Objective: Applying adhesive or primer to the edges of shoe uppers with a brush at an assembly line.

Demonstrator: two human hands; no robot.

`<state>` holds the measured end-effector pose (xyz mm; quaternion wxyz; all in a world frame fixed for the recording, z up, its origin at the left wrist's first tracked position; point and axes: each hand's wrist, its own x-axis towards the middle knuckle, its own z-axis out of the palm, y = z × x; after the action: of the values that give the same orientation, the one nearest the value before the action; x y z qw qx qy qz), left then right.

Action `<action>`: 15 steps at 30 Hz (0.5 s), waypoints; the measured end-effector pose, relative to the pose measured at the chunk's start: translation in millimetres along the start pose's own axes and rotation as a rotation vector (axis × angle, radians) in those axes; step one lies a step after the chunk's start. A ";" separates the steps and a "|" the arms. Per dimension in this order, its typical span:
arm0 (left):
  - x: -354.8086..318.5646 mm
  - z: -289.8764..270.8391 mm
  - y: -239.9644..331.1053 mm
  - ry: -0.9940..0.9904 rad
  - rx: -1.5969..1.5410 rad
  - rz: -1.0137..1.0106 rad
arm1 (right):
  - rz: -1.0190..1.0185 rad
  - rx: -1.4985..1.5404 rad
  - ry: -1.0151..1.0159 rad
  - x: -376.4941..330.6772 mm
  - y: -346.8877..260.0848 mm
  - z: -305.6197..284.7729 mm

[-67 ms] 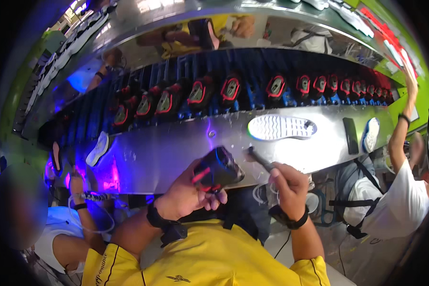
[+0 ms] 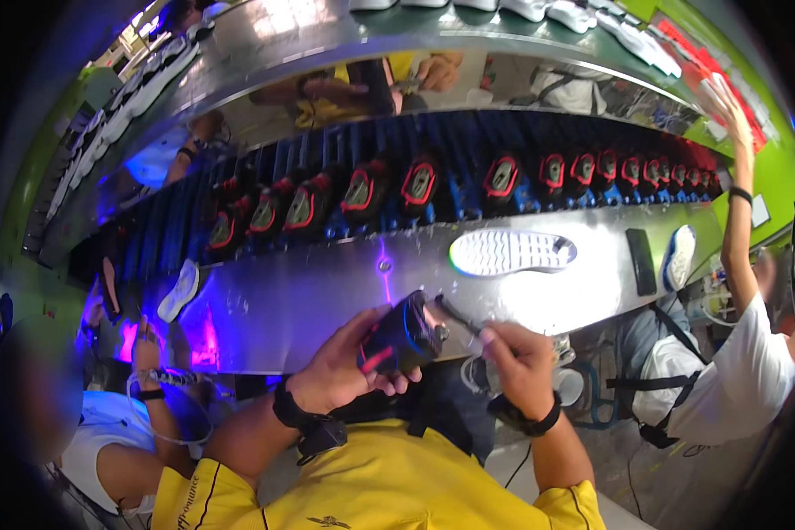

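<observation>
My left hand is wrapped round a black shoe upper with red parts and a thin blue line along it, held tilted above the near edge of the metal bench. In my closed right hand is a slim dark brush, pinched between thumb and fingers. Its tip points left and lies close to the upper's far right side; I cannot tell whether they touch. Beyond both hands a white shoe sole lies on the bench with its patterned face up.
Black-and-red shoe uppers stand along a blue-slatted conveyor behind the metal bench. A dark flat rectangular thing and another sole lie right, a pale sole left. Co-workers sit on both sides; the right one's arm reaches up.
My right hand has moved slightly left and nearer to me, bringing the brush tip closer to the upper. The whole view has shifted a little. The right co-worker's hand has moved left.
</observation>
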<state>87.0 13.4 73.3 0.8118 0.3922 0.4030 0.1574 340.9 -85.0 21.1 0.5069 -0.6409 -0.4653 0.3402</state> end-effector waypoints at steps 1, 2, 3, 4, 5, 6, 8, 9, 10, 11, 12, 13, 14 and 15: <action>21.4 -21.2 -19.6 -0.230 -0.322 0.025 | -0.011 0.018 -0.012 -2.4 -3.8 -4.4; 31.5 -14.8 -9.7 -0.241 -0.308 0.044 | -0.022 0.035 -0.029 -3.2 -4.4 -7.4; 41.6 -4.9 0.8 -0.132 -0.364 0.013 | -0.043 0.038 -0.027 -4.0 -6.3 -14.3; 49.5 1.6 10.4 -0.024 -0.421 -0.019 | 0.072 0.134 -0.051 -4.4 -9.6 -23.9; 67.7 -16.0 9.0 -0.094 -0.427 -0.057 | 0.188 0.227 -0.071 -5.9 -12.9 -32.9; 84.3 -14.4 18.3 -0.104 -0.422 -0.047 | 0.175 0.223 -0.066 -6.8 -12.9 -38.6; 126.8 -6.9 52.3 -0.038 0.047 0.218 | 0.218 0.370 0.114 -6.8 -10.3 -47.5; 151.9 -1.2 67.0 0.043 0.266 0.342 | 0.261 0.438 0.180 -10.5 -11.0 -49.6; 176.7 3.9 83.4 0.135 0.484 0.469 | 0.274 0.450 0.200 -11.8 -12.0 -53.2; 205.4 8.8 101.6 0.237 0.759 0.608 | 0.269 0.460 0.213 -12.7 -7.4 -56.2; 234.2 16.3 115.2 0.332 1.031 0.735 | 0.277 0.469 0.234 -17.1 -2.1 -58.6; 252.0 12.3 128.1 0.410 1.108 0.699 | 0.281 0.463 0.206 -12.2 -0.2 -53.8; 273.0 18.3 139.5 0.465 1.195 0.668 | 0.306 0.457 0.211 -11.6 1.6 -52.3; 295.9 23.5 148.2 0.457 1.192 0.666 | 0.335 0.448 0.227 -11.7 4.0 -51.9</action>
<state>299.5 265.8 38.0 0.2639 0.8281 0.4390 0.2281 385.2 -113.5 30.0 0.6212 -0.6148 -0.2070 0.4396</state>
